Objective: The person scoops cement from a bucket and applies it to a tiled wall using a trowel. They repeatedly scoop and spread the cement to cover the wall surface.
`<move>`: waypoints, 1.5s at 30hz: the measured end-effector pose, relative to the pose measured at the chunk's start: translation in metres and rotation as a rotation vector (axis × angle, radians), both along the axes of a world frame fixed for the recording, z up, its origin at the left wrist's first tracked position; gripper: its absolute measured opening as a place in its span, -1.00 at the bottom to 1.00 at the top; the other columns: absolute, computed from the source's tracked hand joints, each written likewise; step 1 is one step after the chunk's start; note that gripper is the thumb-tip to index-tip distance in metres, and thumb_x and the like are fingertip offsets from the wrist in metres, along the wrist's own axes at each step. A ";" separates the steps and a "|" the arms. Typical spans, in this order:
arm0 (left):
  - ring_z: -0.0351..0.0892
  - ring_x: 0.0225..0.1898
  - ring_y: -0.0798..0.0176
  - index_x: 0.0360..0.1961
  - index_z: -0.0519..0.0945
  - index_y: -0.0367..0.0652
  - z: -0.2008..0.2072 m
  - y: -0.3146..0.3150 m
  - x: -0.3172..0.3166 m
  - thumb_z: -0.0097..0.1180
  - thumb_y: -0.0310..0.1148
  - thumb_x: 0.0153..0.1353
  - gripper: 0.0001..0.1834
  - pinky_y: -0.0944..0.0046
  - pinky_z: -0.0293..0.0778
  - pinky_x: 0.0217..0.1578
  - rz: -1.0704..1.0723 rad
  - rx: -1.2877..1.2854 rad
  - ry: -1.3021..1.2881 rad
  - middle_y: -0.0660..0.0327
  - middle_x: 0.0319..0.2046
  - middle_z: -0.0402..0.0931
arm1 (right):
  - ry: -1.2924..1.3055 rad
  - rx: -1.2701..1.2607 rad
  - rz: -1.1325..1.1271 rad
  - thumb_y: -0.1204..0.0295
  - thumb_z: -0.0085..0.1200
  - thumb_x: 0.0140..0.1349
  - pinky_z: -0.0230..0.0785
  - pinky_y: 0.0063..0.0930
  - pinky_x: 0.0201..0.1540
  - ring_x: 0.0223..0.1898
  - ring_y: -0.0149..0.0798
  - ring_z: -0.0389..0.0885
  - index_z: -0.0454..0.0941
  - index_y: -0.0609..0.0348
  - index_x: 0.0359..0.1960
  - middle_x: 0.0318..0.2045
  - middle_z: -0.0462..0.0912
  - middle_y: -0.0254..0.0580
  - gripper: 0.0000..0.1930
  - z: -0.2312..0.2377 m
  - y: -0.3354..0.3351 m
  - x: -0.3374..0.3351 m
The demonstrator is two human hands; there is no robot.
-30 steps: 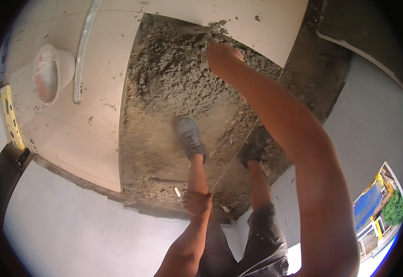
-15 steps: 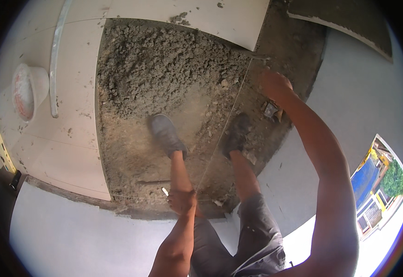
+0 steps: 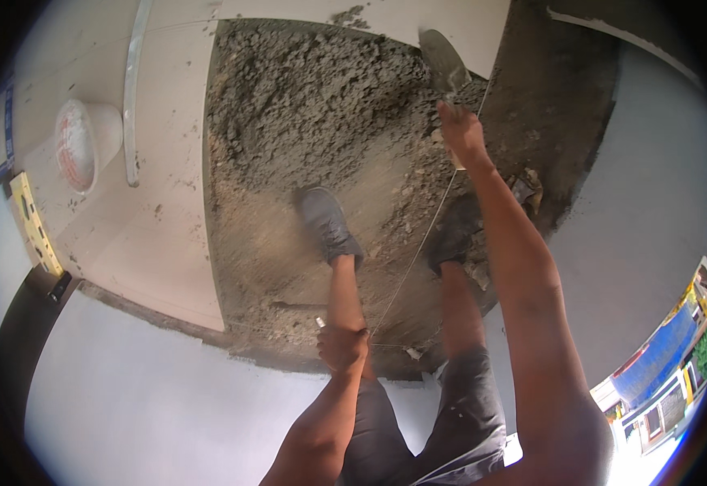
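My right hand (image 3: pixel 463 134) is closed round the handle of a trowel (image 3: pixel 443 61). Its rounded grey blade points away from me, at the border between the damp mortar bed (image 3: pixel 313 97) and the corner of a large beige tile (image 3: pixel 483 28). Down by my left knee, my left hand (image 3: pixel 343 348) is closed with a short white stick (image 3: pixel 320 322), perhaps a cigarette, poking out of it. A taut string (image 3: pixel 418 239) runs between my feet and passes by my right hand.
Pale laid tiles (image 3: pixel 167 219) cover the left, carrying a white bucket (image 3: pixel 86 146), a metal straightedge (image 3: pixel 132 97) and a yellow spirit level (image 3: pixel 33 223). My shoes (image 3: pixel 325 219) stand on bare rough ground. Crumpled scrap (image 3: pixel 529 190) lies near my right foot, and a grey wall (image 3: pixel 613 219) rises at the right.
My right hand has swung left and away from me, bringing the trowel blade into plain sight by the tile corner. My left hand stays at my knee; the whole view has shifted.
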State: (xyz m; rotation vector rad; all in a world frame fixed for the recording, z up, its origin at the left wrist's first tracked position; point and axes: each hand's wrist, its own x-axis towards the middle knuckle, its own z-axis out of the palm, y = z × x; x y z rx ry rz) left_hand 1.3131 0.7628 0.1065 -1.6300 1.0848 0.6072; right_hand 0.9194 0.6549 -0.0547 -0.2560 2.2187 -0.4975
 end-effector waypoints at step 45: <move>0.47 0.13 0.02 0.10 0.34 -0.37 0.001 -0.026 -0.010 0.44 0.19 -0.15 -0.01 0.13 0.41 0.16 0.182 0.129 -0.097 0.00 0.06 0.42 | -0.301 0.235 0.585 0.06 -0.24 0.47 0.60 -0.13 -0.08 -0.14 0.13 0.69 0.38 0.36 0.10 -0.17 0.64 0.27 -0.47 0.049 -0.090 0.189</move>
